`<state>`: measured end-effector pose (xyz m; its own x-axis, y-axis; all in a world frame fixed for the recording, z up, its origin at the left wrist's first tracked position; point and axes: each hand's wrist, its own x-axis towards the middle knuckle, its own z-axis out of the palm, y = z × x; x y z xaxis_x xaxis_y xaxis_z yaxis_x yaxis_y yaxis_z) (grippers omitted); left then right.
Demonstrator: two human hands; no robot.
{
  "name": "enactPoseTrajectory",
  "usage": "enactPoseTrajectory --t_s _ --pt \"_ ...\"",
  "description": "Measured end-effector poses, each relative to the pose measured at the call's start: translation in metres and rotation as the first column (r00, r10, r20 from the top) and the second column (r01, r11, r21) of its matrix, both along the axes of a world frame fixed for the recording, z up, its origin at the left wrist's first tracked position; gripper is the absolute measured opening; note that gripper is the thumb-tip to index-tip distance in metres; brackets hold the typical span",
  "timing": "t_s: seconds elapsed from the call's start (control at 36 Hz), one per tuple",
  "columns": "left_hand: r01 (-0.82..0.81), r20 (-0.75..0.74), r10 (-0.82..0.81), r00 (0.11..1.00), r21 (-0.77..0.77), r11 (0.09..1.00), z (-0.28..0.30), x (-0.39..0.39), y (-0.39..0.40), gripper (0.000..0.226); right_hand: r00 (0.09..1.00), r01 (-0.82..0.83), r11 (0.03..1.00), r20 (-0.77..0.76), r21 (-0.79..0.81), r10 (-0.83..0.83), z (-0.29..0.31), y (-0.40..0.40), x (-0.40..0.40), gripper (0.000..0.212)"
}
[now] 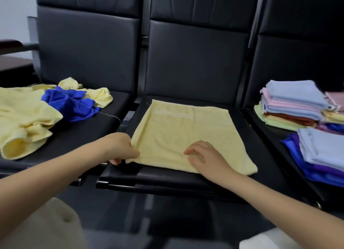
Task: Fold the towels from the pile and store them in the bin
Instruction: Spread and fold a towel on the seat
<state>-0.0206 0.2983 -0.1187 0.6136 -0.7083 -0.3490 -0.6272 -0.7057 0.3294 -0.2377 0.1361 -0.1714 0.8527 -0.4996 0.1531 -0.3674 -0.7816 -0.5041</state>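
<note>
A pale yellow towel (pixel 178 129) lies spread flat on the middle black seat (pixel 167 178). My left hand (pixel 121 148) pinches the towel's near left corner at the seat's front edge. My right hand (pixel 206 157) rests on the towel near its front edge, fingers curled over the cloth. On the left seat lies the unfolded pile: crumpled yellow towels (pixel 24 118) and a blue towel (pixel 72 103). No bin is in view.
Folded towels in stacks sit on the right seat: a pastel stack (pixel 290 105) at the back and a light blue and purple stack (pixel 322 151) nearer. Black seat backs (pixel 195 53) rise behind. A white object (pixel 260 239) shows at the bottom right.
</note>
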Motion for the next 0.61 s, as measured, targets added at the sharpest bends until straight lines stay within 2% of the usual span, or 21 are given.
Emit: enactPoseTrajectory --t_s 0.06,0.14,0.19,0.25,0.33,0.39,0.44,0.53,0.61 --pt "-0.019 -0.111 0.011 0.994 -0.073 0.997 0.001 0.000 0.000 0.018 1.000 0.002 1.000 0.004 -0.005 -0.002 -0.001 0.000 -0.001 0.020" --pt "-0.075 -0.210 0.010 0.978 -0.306 0.949 -0.003 0.003 -0.001 0.013 1.000 0.000 1.000 0.012 -0.006 0.000 -0.001 0.001 0.000 0.019" --pt "-0.144 -0.271 0.010 0.963 -0.481 0.865 -0.004 0.008 -0.001 0.007 1.000 0.004 1.000 0.016 0.001 -0.004 -0.001 0.001 0.001 0.019" --pt "-0.250 -0.408 -0.020 0.913 -0.596 0.763 0.000 0.011 0.001 0.011 1.000 0.007 1.000 0.022 0.010 -0.007 0.000 0.001 0.001 0.019" --pt "-0.374 -0.613 -0.166 0.773 -0.651 0.660 0.009 0.012 0.005 0.016 0.999 0.006 1.000 0.037 0.018 -0.006 -0.001 0.001 0.001 0.018" --pt "-0.402 -0.671 -0.205 0.712 -0.630 0.665 0.012 0.012 0.008 0.016 0.999 0.004 1.000 0.039 0.020 -0.005 -0.001 0.001 0.001 0.018" --pt "-0.382 -0.642 -0.139 0.754 -0.600 0.703 0.006 0.014 0.008 0.013 0.999 0.003 1.000 0.036 0.024 -0.004 0.000 0.001 0.001 0.018" --pt "-0.319 -0.486 0.048 0.872 -0.493 0.809 -0.011 0.017 0.007 0.016 0.999 -0.008 1.000 0.034 0.024 0.007 0.000 0.002 0.000 0.016" --pt "-0.241 -0.302 0.111 0.947 -0.441 0.865 -0.020 0.018 0.009 0.018 0.998 -0.031 0.999 0.050 0.012 0.031 0.002 0.003 -0.002 0.011"
